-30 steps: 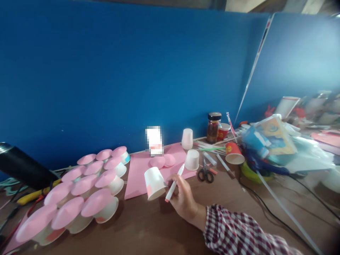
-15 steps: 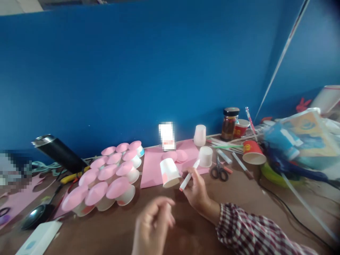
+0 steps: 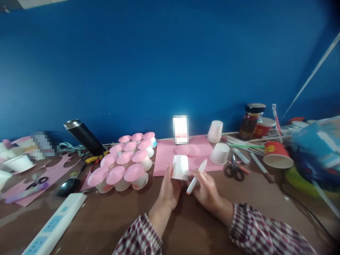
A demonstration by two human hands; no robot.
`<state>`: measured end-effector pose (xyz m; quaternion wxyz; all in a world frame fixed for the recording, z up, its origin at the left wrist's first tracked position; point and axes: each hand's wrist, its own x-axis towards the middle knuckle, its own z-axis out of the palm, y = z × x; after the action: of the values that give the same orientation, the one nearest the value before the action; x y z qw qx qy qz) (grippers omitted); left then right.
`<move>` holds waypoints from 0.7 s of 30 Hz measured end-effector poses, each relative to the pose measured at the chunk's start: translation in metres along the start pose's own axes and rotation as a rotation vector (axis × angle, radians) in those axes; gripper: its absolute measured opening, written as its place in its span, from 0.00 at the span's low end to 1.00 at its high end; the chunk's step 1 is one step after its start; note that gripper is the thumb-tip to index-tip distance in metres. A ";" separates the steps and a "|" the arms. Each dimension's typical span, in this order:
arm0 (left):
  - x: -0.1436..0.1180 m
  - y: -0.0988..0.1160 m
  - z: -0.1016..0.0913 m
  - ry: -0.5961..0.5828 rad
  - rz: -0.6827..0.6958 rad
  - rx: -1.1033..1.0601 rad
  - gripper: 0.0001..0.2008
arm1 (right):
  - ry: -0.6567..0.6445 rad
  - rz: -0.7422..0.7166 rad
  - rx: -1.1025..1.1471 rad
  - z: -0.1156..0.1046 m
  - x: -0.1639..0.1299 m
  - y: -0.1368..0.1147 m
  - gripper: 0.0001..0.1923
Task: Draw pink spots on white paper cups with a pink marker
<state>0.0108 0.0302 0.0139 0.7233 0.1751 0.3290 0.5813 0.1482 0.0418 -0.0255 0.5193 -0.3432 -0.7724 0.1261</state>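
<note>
two hands on one white paper cup [image 3: 180, 167], upside down over the bench [image 3: 106, 226] by the pink sheet [image 3: 164, 159]. left hand [image 3: 168, 189] grip closed on the cup. right hand [image 3: 205, 187] grip pinches a marker [image 3: 196, 172], fingers touching the cup.

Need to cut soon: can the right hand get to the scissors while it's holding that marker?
Probably yes. The scissors lie just beyond the right hand on bare table, nothing between; only the marker occupies its fingers.
</note>
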 end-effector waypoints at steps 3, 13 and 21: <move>0.004 0.004 -0.011 -0.074 0.006 0.021 0.21 | -0.019 0.020 0.008 -0.001 0.003 -0.004 0.13; 0.006 0.004 -0.015 0.022 0.061 -0.050 0.15 | 0.004 0.064 0.166 -0.024 0.010 -0.034 0.17; 0.004 0.005 -0.010 0.100 0.067 -0.072 0.14 | 0.022 0.116 0.137 -0.019 0.001 -0.035 0.07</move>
<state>0.0010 0.0342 0.0083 0.6919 0.1308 0.3376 0.6246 0.1510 0.0137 0.0020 0.5420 -0.3522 -0.7350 0.2047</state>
